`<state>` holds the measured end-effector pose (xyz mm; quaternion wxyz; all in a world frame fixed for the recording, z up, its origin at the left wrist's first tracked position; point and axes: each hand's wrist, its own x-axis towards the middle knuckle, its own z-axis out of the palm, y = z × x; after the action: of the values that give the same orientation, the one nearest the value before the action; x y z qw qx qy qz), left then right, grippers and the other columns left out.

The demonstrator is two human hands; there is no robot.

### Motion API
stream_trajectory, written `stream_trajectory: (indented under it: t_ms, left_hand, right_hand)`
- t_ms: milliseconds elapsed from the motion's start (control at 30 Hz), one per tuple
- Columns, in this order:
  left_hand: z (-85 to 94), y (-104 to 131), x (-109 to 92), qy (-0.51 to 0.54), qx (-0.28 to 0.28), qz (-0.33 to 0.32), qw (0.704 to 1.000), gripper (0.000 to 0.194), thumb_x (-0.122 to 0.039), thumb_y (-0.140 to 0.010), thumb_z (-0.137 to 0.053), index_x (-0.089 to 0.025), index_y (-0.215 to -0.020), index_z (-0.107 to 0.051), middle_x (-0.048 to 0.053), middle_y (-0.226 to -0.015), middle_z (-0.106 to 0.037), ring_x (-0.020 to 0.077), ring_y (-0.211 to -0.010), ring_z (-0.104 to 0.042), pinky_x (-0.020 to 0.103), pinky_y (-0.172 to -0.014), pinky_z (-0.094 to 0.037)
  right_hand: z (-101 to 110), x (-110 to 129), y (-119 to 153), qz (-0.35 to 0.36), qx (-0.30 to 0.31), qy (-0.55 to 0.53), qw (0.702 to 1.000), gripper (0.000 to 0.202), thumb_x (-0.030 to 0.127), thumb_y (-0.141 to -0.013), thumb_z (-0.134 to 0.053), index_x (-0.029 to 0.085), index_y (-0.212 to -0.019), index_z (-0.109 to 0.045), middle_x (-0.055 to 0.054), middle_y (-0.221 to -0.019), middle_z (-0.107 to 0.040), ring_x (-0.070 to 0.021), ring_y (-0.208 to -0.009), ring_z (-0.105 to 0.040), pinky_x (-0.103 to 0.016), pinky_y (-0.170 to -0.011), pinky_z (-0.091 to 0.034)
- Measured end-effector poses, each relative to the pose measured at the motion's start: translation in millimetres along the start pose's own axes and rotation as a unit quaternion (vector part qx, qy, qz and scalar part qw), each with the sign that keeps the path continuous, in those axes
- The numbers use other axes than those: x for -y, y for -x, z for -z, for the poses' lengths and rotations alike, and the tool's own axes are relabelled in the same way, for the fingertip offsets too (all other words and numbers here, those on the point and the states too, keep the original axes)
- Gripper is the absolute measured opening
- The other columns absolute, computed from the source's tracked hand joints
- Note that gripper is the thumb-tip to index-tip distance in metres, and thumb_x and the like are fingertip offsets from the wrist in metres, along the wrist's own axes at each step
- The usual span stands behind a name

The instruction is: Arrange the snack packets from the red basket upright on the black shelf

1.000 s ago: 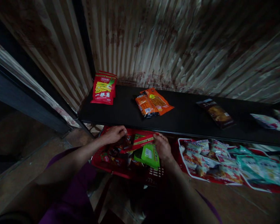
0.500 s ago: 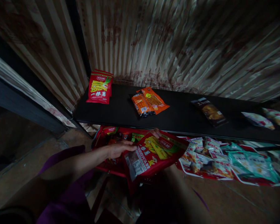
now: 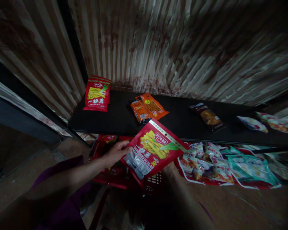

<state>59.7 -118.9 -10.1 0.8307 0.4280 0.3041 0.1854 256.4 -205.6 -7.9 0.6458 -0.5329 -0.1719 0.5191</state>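
A red snack bag [image 3: 153,148] with yellow sticks printed on its front is held tilted above the basket, its top edge overlapping the front of the shelf. My left hand [image 3: 117,152] pinches the bag's left edge between thumb and fingers. Behind the bag's lower right side is my right hand [image 3: 169,167], its fingers mostly hidden by the bag; it seems to support it from beneath. Under both hands stands a red plastic basket [image 3: 103,180] with more snack bags inside.
On the black shelf [image 3: 180,127] lie red snack bags [image 3: 97,94] leaning at the left, orange snack packets [image 3: 147,108], a brown packet [image 3: 207,116] and small striped packets [image 3: 252,124]. Baskets with white packets [image 3: 211,163] and teal packets [image 3: 254,169] sit below. A dark post stands left.
The red bag has been raised and turned to face me more fully, its top now over the shelf edge. The right fingers that showed over its top edge are now hidden. The view has shifted slightly.
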Motion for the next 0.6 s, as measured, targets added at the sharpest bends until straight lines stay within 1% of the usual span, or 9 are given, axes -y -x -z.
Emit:
stream_trajectory:
  t_ms: [100,167,233,300,367,433,500,600]
  left_hand:
    - [0.5,-2,-3,-0.022,-0.052,-0.075,0.996,0.041,-0.05,-0.069,-0.07,-0.015,-0.09,-0.061,0.001,-0.083,-0.066,0.0152,-0.075,-0.059,0.028,-0.072,-0.046]
    - [0.8,-2,-7,-0.039,-0.079,-0.113,0.99,0.039,-0.05,-0.073,-0.066,-0.016,-0.09,-0.059,0.002,-0.086,-0.065,0.0162,-0.08,-0.059,0.029,-0.076,-0.046]
    - [0.9,-2,-11,-0.059,-0.092,-0.132,0.985,0.037,-0.05,-0.076,-0.063,-0.016,-0.09,-0.057,0.002,-0.088,-0.065,0.017,-0.083,-0.059,0.029,-0.076,-0.047]
    - [1.1,-2,-16,-0.067,-0.107,-0.138,0.982,0.036,-0.051,-0.077,-0.06,-0.017,-0.091,-0.056,0.002,-0.09,-0.065,0.0175,-0.084,-0.059,0.028,-0.076,-0.047]
    - [1.8,-2,-19,-0.065,-0.123,-0.148,0.979,0.035,-0.05,-0.078,-0.059,-0.018,-0.092,-0.055,0.002,-0.091,-0.065,0.0175,-0.085,-0.058,0.028,-0.075,-0.048]
    - [3.5,-4,-21,-0.062,-0.144,-0.167,0.973,0.034,-0.05,-0.079,-0.058,-0.018,-0.092,-0.054,0.002,-0.091,-0.064,0.0175,-0.086,-0.058,0.028,-0.077,-0.048]
    - [5.5,-7,-21,-0.06,-0.165,-0.183,0.967,0.034,-0.05,-0.079,-0.057,-0.019,-0.091,-0.054,0.002,-0.092,-0.064,0.0181,-0.088,-0.058,0.03,-0.08,-0.048]
    - [7.9,-9,-23,-0.06,-0.17,-0.185,0.966,0.037,-0.053,-0.078,-0.056,-0.019,-0.092,-0.054,0.004,-0.095,-0.065,0.0195,-0.092,-0.059,0.032,-0.083,-0.048]
  right_hand:
    - [-6,5,-5,-0.013,0.01,-0.04,0.999,0.063,0.075,-0.07,-0.048,0.026,-0.106,-0.066,-0.01,-0.108,-0.069,-0.0344,-0.114,-0.055,-0.054,-0.095,-0.042]
    - [-11,8,-6,-0.014,0.028,-0.037,0.999,0.066,0.077,-0.073,-0.043,0.025,-0.108,-0.064,-0.01,-0.111,-0.069,-0.0329,-0.116,-0.055,-0.053,-0.096,-0.041]
    - [-14,7,-4,-0.02,0.056,-0.014,0.998,0.068,0.08,-0.071,-0.041,0.026,-0.105,-0.065,-0.01,-0.11,-0.069,-0.0319,-0.116,-0.056,-0.052,-0.096,-0.042]
    - [-17,3,-2,-0.02,0.081,0.009,0.996,0.066,0.081,-0.067,-0.047,0.027,-0.101,-0.065,-0.009,-0.109,-0.07,-0.031,-0.114,-0.058,-0.051,-0.095,-0.043]
    - [-19,-2,0,-0.017,0.094,0.009,0.995,0.055,0.072,-0.064,-0.063,0.029,-0.099,-0.066,-0.006,-0.111,-0.07,-0.0292,-0.11,-0.06,-0.048,-0.095,-0.044]
    - [-21,-8,1,-0.031,0.103,-0.009,0.994,0.046,0.053,-0.062,-0.076,0.03,-0.1,-0.066,-0.004,-0.112,-0.07,-0.0268,-0.107,-0.062,-0.046,-0.096,-0.044]
    - [-24,-11,1,-0.059,0.117,-0.027,0.991,0.044,0.04,-0.063,-0.08,0.03,-0.104,-0.065,-0.004,-0.112,-0.07,-0.0256,-0.105,-0.063,-0.046,-0.095,-0.045]
    - [-26,-13,-1,-0.081,0.13,-0.044,0.987,0.044,0.034,-0.066,-0.079,0.03,-0.107,-0.065,-0.004,-0.114,-0.07,-0.025,-0.101,-0.065,-0.049,-0.092,-0.047]
